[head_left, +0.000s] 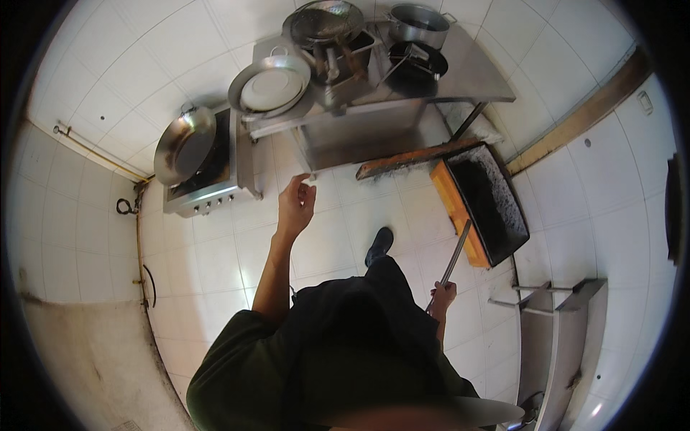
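Dark clothing [338, 359] on the person's own body fills the lower middle of the view, with one black shoe [379, 246] showing past it on the white tiled floor [215, 258]. Right hand [443, 296] is closed around the lower end of a long metal rod [454, 257], fingers wrapped tight on it. From that hand the rod slants up and away to a black charcoal tray [489, 197] with orange sides, and its far end meets the tray's near edge. Left hand [296, 205] is raised and holds nothing, fingers loosely curled and apart, thumb separate. Just beyond its fingertips stands a steel table [474, 72] carrying a lidded pan [272, 87], a strainer [325, 23] and a pot [420, 25]. Further to the left of that hand, a wok [185, 144] sits on a stove [208, 187].
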`<action>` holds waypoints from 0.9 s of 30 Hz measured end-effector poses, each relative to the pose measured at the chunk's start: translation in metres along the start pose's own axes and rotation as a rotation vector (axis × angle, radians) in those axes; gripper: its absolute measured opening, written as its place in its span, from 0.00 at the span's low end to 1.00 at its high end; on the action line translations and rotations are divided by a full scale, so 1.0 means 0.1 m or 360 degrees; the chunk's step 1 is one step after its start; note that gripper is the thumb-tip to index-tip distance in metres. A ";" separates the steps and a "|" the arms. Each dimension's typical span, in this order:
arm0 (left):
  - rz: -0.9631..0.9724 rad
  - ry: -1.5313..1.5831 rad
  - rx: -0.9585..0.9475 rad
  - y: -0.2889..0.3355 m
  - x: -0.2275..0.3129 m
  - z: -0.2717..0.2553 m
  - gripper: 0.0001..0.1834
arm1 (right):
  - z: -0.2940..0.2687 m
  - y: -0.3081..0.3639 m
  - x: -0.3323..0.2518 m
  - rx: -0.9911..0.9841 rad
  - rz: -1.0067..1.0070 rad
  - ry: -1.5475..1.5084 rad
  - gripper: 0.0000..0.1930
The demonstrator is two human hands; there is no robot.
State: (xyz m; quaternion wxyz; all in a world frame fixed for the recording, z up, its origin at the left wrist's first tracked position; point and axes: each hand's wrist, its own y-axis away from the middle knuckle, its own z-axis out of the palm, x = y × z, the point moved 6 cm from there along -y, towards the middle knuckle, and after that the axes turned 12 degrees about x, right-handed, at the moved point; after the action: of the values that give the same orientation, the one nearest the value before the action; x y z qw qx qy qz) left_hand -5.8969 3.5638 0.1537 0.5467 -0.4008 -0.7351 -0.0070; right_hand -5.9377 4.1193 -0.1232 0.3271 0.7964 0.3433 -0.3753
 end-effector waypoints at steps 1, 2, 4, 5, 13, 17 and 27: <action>-0.0062 -0.0005 -0.0005 -0.15 -0.03 0.19 0.16 | 0.18 -0.25 -0.23 0.0020 -0.0031 -0.0033 0.15; -0.0123 -0.0016 -0.0017 -0.23 -0.05 0.32 0.17 | 0.33 -0.47 -0.46 0.0058 -0.0025 -0.0049 0.15; -0.0211 -0.0043 -0.0030 -0.51 -0.08 0.59 0.18 | 0.69 -0.96 -1.04 0.0099 -0.0127 -0.0056 0.15; -0.0262 -0.0057 -0.0030 -0.62 -0.10 0.71 0.18 | 0.85 -1.21 -1.33 0.0097 -0.0147 -0.0063 0.15; -0.0121 -0.0347 -0.0022 -1.60 -0.48 1.40 0.25 | 2.25 -2.29 -3.63 -0.0053 -0.0576 -0.0218 0.11; 0.0128 -0.0451 -0.0046 -2.09 -0.68 1.88 0.28 | 2.78 -2.24 -4.15 -0.0164 -0.0555 -0.0393 0.11; 0.0338 -0.0660 -0.0100 -2.72 -1.75 2.95 0.45 | 3.29 -2.01 -4.48 0.0006 -0.0436 -0.0365 0.11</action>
State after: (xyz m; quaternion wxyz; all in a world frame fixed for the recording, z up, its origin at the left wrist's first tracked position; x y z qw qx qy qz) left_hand -6.2807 3.4097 0.0097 0.3690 -0.4855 -0.7848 0.1102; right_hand -6.4362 3.8388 0.0266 0.3084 0.6948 0.4084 -0.5053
